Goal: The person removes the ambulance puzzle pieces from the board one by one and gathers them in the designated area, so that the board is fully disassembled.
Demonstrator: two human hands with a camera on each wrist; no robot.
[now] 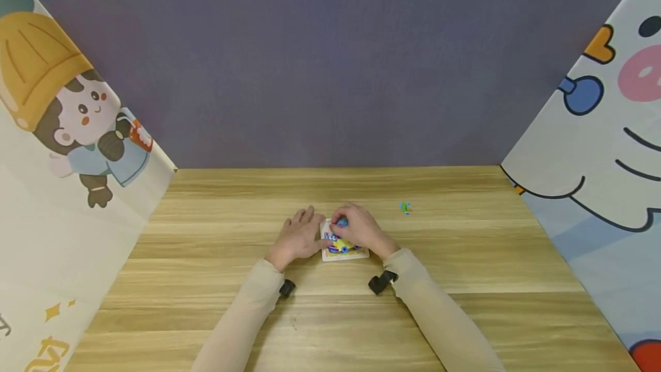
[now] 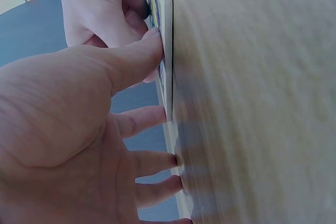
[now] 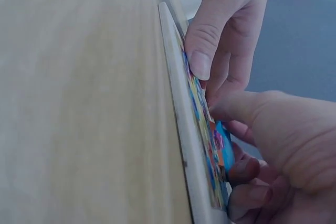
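Note:
A small flat puzzle board [image 1: 345, 257] with a pale rim and a bright yellow, blue and purple picture lies on the table between the hands. My right hand [image 1: 361, 227] pinches a mostly blue puzzle piece [image 3: 224, 142] with orange and pink on it, right at the board's surface. Its fingers partly hide the piece and the board's upper right. My left hand [image 1: 298, 237] is spread at the board's left side. The left thumb [image 2: 149, 51] presses on the board's face near its edge, while the other fingers reach down to the table beside it.
A small green, blue and orange piece [image 1: 405, 208] lies on the wooden table [image 1: 454, 280], beyond the right hand to the right. A grey wall [image 1: 335, 73] rises at the table's far edge, with cartoon-printed panels on the left and right.

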